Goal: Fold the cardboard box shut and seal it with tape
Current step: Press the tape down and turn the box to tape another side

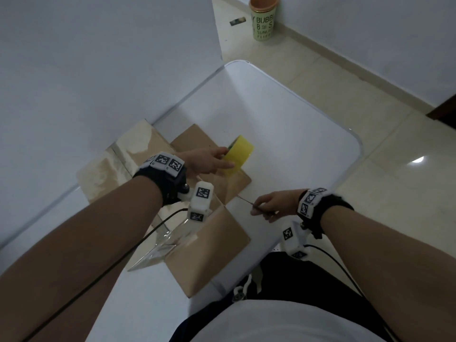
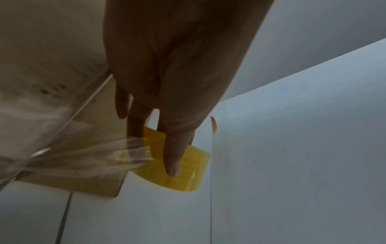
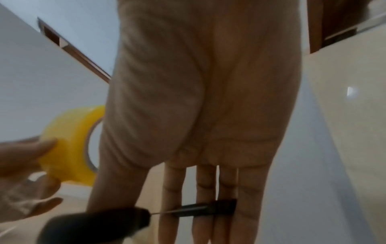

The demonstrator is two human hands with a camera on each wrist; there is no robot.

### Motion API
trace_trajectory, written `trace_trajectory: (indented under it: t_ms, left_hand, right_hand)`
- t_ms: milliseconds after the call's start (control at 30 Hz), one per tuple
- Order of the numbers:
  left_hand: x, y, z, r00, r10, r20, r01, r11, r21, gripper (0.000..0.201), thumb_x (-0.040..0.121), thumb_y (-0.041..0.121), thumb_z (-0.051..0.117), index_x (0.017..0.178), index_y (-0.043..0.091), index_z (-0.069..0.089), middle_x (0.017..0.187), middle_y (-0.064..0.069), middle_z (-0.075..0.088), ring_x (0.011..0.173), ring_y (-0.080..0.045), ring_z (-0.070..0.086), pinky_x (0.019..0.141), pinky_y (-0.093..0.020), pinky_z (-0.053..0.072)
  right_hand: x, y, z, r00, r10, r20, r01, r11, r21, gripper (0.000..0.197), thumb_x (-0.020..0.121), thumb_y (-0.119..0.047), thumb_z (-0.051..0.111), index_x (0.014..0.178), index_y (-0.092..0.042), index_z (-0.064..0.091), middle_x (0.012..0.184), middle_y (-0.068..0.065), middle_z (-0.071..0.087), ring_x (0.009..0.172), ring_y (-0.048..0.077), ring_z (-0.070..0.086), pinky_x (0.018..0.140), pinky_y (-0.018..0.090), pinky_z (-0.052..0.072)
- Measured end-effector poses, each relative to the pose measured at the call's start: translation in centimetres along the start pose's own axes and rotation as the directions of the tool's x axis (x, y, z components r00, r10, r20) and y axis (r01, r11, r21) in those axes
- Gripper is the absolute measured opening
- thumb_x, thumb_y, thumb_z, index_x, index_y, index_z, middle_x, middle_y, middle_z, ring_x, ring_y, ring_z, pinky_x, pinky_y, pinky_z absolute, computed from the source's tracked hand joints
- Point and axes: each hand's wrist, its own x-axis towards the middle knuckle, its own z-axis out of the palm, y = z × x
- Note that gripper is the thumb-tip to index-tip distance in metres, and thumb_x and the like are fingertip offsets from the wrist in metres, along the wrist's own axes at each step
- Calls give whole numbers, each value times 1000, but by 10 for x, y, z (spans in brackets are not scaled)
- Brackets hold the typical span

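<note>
Currently your right hand [image 1: 272,204] is pinching a thin dark-handled blade tool [image 3: 200,210] beside the brown cardboard box [image 1: 212,245], flaps splayed open. Your left hand [image 1: 206,160] is gripping the yellow tape roll [image 1: 238,155] over the far flap, clear strip trailing. Risk: strip is sagging, likely sticking to itself or a flap before you're folding.

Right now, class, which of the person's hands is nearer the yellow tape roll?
Left. The left hand grips the yellow tape roll above the cardboard box; the right hand is apart, holding scissors.
</note>
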Motion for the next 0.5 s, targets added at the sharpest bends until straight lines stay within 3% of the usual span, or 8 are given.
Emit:
trace_trajectory:
  t_ms: [67, 167, 300, 500]
  left_hand:
    - [-3, 3, 2, 1000, 24, -9, -24, 1000, -4, 44, 94, 23, 61, 135, 16, 48, 110, 0, 63, 90, -12, 64, 72, -19, 47]
    - [-6, 7, 4, 998, 51, -24, -51, 999, -13, 39, 94, 18, 59, 132, 13, 50, 103, 1, 64, 85, -12, 64, 62, -15, 43]
    - [-10, 16, 6, 997, 74, -30, -74, 997, 29, 39, 93, 17, 61, 130, 10, 52, 103, 2, 65, 86, -11, 65, 64, -14, 47]
    - [-10, 23, 12, 992, 113, -52, -110, 992, 64, 35, 92, 13, 62, 126, 6, 55, 96, 4, 65, 82, -10, 65, 56, -9, 46]
  right_hand:
    - [-5, -3, 8, 997, -74, 12, 74, 997, 27, 9, 95, -15, 58, 104, -14, 60, 90, 6, 56, 71, 11, 49, 72, 22, 46]
    - [-9, -5, 16, 990, -142, -7, 142, 985, 93, 8, 90, -16, 65, 96, -17, 60, 75, 0, 54, 71, 12, 49, 74, 26, 43]
    - [-12, -14, 24, 978, -208, 12, 204, 969, 137, 8, 93, -16, 61, 100, -17, 58, 82, 3, 52, 76, 12, 50, 77, 24, 45]
    - [-17, -22, 30, 966, -259, 22, 253, 955, 153, 12, 91, -11, 62, 99, -19, 59, 90, 7, 51, 81, 13, 51, 76, 22, 47]
